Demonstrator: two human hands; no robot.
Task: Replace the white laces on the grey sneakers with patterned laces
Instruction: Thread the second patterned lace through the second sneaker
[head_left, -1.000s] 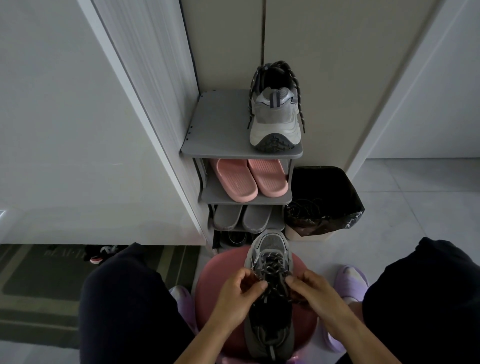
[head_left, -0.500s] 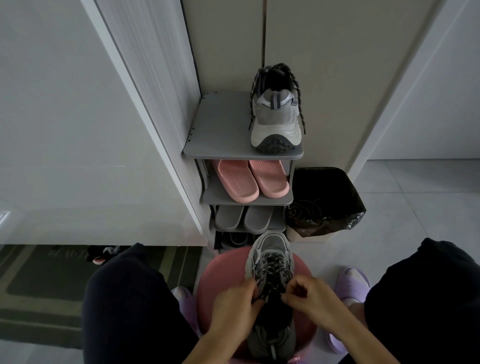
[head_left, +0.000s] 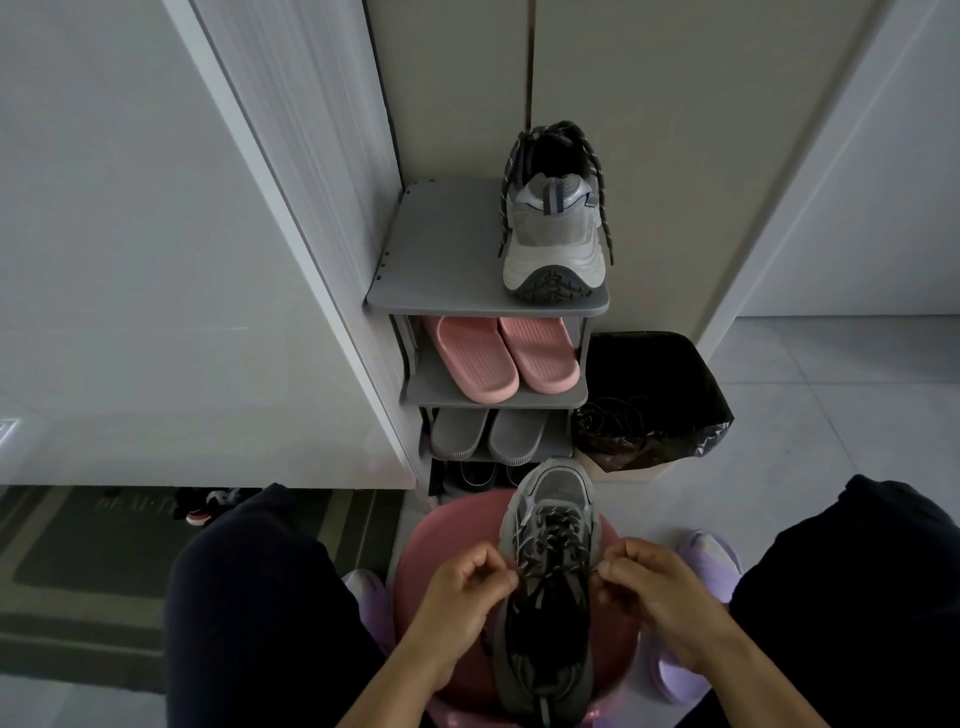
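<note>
Grey sneaker is lying toe-forward on the pink stool. Left hand and right hand, fingers curled, are each pinching the patterned lace at its sides. 1 laced sneaker is sitting on the shoe rack.

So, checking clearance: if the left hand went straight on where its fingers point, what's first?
The left hand points rightward, so probably the grey sneaker whose patterned lace it pinches; depth is unclear.

A mesh toe is shown on the grey sneaker; glossy floor tiles and a shiny black plastic bag are seen.
</note>
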